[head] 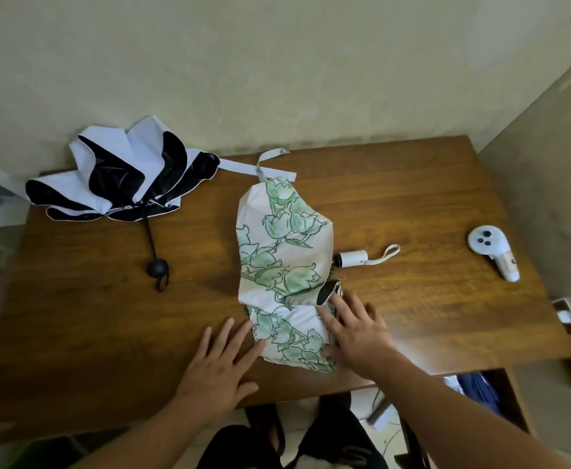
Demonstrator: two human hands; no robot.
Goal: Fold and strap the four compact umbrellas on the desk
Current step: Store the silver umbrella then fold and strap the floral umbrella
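Desk [412, 204] — umbrellas [284, 265], controller [493, 255]

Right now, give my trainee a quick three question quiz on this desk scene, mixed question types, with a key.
1. True or false: the white umbrella with green floral print is already strapped.
2. Which hand rests on its fabric: A left hand, B right hand?
3. What white gadget lies at the right of the brown wooden desk?

Key: 1 false, its canopy lies loose. 2 B. 3 a white handheld controller.
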